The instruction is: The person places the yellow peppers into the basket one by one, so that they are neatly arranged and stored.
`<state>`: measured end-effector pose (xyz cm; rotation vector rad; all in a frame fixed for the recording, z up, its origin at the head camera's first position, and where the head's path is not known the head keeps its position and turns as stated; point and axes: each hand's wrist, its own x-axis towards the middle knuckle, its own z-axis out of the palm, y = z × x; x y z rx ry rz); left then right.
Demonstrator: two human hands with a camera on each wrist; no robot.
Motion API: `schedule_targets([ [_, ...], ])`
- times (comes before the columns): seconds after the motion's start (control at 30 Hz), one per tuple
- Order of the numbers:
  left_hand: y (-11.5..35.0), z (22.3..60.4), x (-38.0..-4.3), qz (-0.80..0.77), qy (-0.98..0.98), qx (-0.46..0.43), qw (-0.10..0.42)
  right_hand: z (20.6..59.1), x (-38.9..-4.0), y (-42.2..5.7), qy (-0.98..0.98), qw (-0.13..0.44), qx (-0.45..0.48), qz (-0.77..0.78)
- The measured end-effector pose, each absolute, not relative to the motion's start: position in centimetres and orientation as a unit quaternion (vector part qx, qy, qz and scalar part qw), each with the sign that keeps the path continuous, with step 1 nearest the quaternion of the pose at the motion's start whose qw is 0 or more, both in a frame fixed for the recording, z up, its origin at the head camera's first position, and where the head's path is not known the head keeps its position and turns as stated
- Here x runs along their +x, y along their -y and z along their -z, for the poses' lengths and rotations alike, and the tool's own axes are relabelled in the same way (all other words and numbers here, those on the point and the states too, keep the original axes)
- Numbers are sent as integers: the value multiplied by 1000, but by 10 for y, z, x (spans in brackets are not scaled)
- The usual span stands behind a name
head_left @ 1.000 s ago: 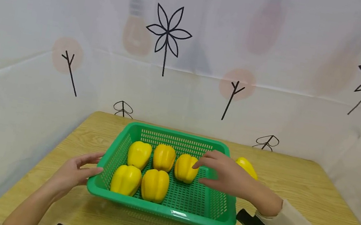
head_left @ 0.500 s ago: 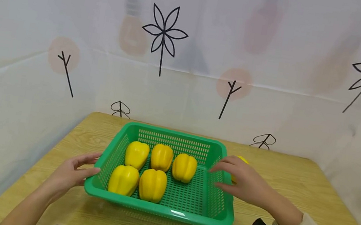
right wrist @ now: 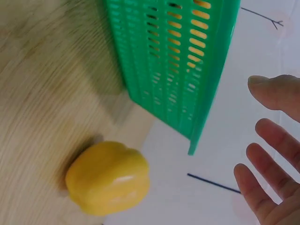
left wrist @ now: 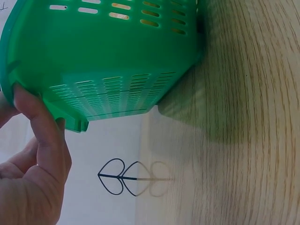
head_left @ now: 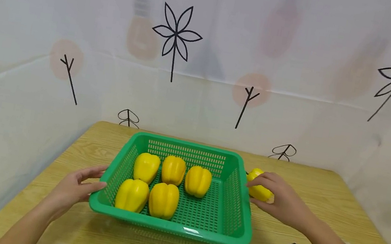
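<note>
A green plastic basket [head_left: 200,234] stands on the table with several yellow bell peppers [head_left: 164,200] grouped in its left and middle part. My left hand [head_left: 71,187] holds the basket's left rim; in the left wrist view its fingers [left wrist: 44,131] bend up under the rim. Just outside the basket's right side lies another yellow bell pepper [head_left: 260,192], partly covered by my right hand [head_left: 284,202] in the head view. The right wrist view shows that bell pepper [right wrist: 108,178] apart from the right hand's spread fingers [right wrist: 269,133].
The wooden table [head_left: 307,191] reaches back to a pale patterned cloth [head_left: 201,110], which hangs behind and at both sides. The basket's slotted wall [right wrist: 173,61] rises between the outside pepper and those within.
My right hand has moved right, from over the basket beside a pepper inside to over the pepper outside. The left hand has stayed at the rim; the view has shifted slightly.
</note>
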<state>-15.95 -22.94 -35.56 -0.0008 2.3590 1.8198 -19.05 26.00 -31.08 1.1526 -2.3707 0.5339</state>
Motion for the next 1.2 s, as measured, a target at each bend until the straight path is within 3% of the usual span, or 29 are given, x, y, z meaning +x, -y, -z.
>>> schedule_targets([
  [0.57, 231, 358, -160, -611, -787, 1, 83, 331, -210, -292, 892, 213, 350, -191],
  [0.9, 232, 358, -161, -612, -787, 8, 83, 346, -225, -299, 918, 119, 298, -231],
  [1.2, 232, 358, -161, -617, -782, 5, 85, 361, -244, -304, 927, 93, 278, -235],
])
